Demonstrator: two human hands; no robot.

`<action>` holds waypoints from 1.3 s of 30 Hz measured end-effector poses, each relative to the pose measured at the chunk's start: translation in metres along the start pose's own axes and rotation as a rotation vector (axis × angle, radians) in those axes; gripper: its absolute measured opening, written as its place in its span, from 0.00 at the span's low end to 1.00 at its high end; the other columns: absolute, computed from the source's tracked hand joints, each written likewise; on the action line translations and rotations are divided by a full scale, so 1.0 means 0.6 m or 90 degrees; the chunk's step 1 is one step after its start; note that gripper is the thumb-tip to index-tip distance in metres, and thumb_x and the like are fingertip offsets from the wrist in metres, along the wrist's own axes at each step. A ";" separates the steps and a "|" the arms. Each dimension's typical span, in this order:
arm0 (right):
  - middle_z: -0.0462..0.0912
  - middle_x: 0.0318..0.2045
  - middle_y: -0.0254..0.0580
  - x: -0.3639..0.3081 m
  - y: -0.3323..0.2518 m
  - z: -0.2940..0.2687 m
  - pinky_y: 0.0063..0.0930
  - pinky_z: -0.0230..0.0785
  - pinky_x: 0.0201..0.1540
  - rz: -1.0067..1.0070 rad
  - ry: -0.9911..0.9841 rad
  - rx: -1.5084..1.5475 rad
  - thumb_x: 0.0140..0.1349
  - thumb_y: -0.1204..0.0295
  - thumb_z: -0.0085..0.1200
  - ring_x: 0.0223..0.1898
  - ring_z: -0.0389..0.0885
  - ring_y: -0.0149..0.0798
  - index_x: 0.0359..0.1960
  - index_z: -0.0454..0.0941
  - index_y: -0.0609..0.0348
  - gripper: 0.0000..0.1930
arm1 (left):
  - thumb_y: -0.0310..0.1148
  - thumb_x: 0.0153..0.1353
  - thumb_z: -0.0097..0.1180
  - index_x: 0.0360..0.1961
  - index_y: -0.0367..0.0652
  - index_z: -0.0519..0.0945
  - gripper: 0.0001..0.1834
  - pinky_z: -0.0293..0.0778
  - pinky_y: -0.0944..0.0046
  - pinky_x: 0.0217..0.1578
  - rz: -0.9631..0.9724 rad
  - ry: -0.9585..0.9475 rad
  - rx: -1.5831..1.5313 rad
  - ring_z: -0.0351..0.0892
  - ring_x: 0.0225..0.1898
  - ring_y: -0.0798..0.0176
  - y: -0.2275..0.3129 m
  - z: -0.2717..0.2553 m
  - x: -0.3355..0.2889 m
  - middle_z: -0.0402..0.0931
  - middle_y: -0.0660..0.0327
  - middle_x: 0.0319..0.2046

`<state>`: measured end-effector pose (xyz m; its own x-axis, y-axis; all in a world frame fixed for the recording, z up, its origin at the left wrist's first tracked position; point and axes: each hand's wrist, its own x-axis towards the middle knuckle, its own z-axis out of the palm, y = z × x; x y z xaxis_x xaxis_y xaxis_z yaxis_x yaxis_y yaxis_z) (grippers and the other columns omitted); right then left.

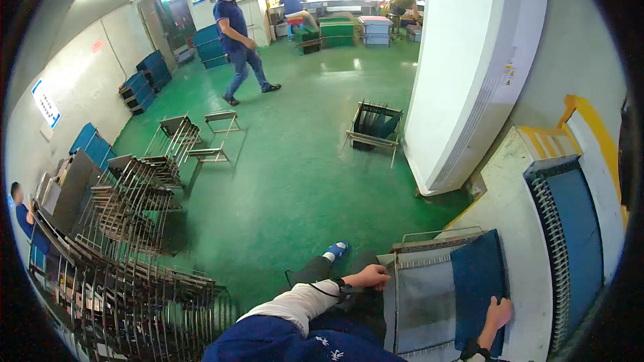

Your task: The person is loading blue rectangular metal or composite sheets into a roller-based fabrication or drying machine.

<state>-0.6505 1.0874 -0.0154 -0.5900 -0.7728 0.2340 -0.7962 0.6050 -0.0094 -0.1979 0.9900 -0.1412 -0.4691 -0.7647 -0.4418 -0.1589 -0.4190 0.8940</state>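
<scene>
A dark blue flat panel [475, 288] stands in a metal rack [396, 295] with rows of slots, at the lower right. At the panel's right edge, my right hand [497, 314] is closed with the thumb up, gripping it. My left hand [369, 277] is beside the rack's left bar, its fingers curled; what they hold, if anything, is hidden. A pale grey sheet-like surface [424, 302] shows within the rack, left of the blue panel.
Right of the rack, a pale machine [530, 228] has a slotted opening with a blue panel [573, 228] inside. Stacked metal racks [127, 201] crowd the left. Another rack [376, 125] stands on the green floor [288, 147] near a tall white cabinet [463, 60]. A person [235, 40] walks beyond.
</scene>
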 end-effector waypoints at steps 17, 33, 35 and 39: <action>0.79 0.34 0.54 -0.002 0.017 0.024 0.47 0.69 0.42 -0.019 0.033 0.020 0.54 0.59 0.60 0.39 0.77 0.56 0.31 0.80 0.66 0.18 | 0.34 0.61 0.55 0.39 0.34 0.78 0.13 0.78 0.66 0.21 -0.035 -0.024 -0.026 0.81 0.21 0.64 -0.006 -0.004 0.006 0.80 0.58 0.24; 0.80 0.38 0.56 -0.003 0.006 0.002 0.46 0.70 0.44 -0.002 -0.009 0.021 0.54 0.58 0.60 0.41 0.78 0.57 0.34 0.79 0.66 0.19 | 0.34 0.64 0.54 0.37 0.34 0.76 0.11 0.77 0.65 0.21 -0.033 -0.021 -0.046 0.81 0.21 0.64 -0.008 -0.004 0.008 0.80 0.57 0.24; 0.80 0.38 0.56 -0.001 0.013 0.014 0.46 0.71 0.44 -0.005 -0.007 0.016 0.54 0.58 0.60 0.41 0.78 0.57 0.34 0.79 0.66 0.19 | 0.34 0.64 0.54 0.37 0.34 0.76 0.11 0.77 0.65 0.21 -0.032 -0.020 -0.044 0.81 0.21 0.64 -0.008 -0.003 0.008 0.80 0.57 0.24; 0.79 0.38 0.56 0.000 0.016 0.016 0.46 0.70 0.44 -0.011 0.003 0.014 0.55 0.58 0.59 0.41 0.78 0.57 0.34 0.79 0.67 0.19 | 0.34 0.64 0.54 0.37 0.34 0.76 0.11 0.77 0.65 0.21 -0.042 -0.014 -0.050 0.80 0.20 0.64 -0.007 -0.001 0.008 0.80 0.57 0.24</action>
<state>-0.6594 1.0909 -0.0247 -0.5754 -0.7823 0.2386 -0.8091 0.5871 -0.0266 -0.1988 0.9878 -0.1471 -0.4788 -0.7234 -0.4975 -0.1224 -0.5061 0.8537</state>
